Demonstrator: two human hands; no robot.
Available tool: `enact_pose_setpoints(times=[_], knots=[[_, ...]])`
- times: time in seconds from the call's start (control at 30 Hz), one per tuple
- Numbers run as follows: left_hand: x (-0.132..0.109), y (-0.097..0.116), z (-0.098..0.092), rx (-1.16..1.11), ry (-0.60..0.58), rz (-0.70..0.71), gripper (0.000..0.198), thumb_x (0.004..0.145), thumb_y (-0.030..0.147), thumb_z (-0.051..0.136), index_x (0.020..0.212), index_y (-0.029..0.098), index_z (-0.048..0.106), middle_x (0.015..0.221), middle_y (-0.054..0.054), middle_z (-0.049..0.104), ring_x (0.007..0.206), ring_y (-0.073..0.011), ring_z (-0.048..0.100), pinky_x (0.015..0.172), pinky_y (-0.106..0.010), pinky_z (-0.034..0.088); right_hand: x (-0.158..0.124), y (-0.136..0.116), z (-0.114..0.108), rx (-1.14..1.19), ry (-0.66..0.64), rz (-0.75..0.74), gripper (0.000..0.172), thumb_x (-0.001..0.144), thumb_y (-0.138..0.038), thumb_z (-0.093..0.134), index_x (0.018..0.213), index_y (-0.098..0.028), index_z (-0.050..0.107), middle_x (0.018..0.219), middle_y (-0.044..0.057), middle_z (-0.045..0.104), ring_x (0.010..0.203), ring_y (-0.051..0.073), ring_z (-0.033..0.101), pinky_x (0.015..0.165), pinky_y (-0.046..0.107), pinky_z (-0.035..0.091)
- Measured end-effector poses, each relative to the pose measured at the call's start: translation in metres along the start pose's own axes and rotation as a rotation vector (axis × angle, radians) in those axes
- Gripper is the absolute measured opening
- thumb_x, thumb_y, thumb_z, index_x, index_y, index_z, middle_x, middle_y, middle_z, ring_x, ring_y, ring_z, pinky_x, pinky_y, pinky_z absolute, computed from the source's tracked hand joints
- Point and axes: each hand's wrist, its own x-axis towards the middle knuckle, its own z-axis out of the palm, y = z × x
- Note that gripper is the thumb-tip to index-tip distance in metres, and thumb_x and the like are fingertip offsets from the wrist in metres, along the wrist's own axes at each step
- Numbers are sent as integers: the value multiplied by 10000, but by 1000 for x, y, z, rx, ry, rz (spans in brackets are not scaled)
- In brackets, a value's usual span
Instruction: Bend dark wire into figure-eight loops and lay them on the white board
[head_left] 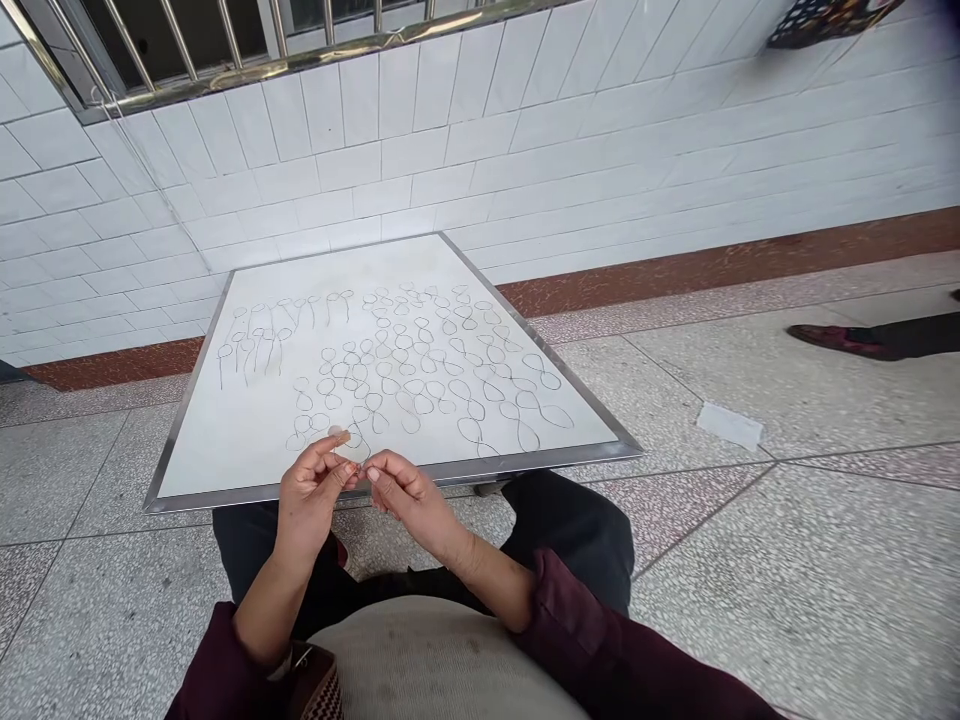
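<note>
I am watching the left hand (315, 490) and right hand (409, 492) pinching narrow, close together, on something too thin to tell, with the white board (420, 265) keeping wire loops (390, 385) near them

Bright diffuse daylight | faint soft shadows | wide-angle edge distortion | top-right motion blur

A steel railing (247, 70) tops a white tiled wall (525, 150); at right, a dark red shoe (840, 342) and a sheet of paper (729, 426) on the terrazzo floor (825, 590).
</note>
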Motion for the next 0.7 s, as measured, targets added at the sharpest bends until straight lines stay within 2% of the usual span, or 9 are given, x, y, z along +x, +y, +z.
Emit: enact_pose_setpoints(times=[0.1,0.23,0.3,0.37,0.5,0.7], knots=[[0,0,-2,19,-7,11,372,812,265,712,1180,230,663,729,24,660,691,-108,606,763,-272,518,-2,0,-1,-87,-16,-65,311,936,-509,497,924,-216,599,594,-57,492,502,100,414,528,240,373],[1,3,-3,5,-18,-14,406,810,264,705,1210,220,647,713,21,650,688,-117,603,746,-279,523,-3,1,-2,-304,-15,-189,267,969,-435,458,936,-223,616,753,-8,615,628,122,509,629,257,415],[1,5,-1,-10,-17,-20,420,804,267,710,1215,213,642,710,20,645,684,-118,598,741,-280,522,-3,2,-2,-363,-4,-215,253,976,-408,446,949,-222,615,800,2,634,639,121,513,641,258,413],[1,6,2,-21,1,-16,435,800,273,716,1223,213,634,716,21,641,681,-115,590,747,-279,519,-3,4,1,-348,31,-204,248,982,-399,433,957,-220,603,749,-13,605,577,108,472,599,250,397],[0,0,12,-69,93,9,444,813,299,709,1242,223,621,755,18,646,721,-114,603,789,-276,508,-1,9,9,-252,162,-166,251,974,-418,442,896,-216,568,584,-60,455,496,101,392,524,239,356],[-2,-12,23,-216,174,22,398,783,289,746,1165,219,660,808,5,689,837,-135,652,911,-311,478,3,8,16,-244,233,-181,217,964,-404,456,915,-223,565,534,-77,395,498,115,397,539,246,366]])
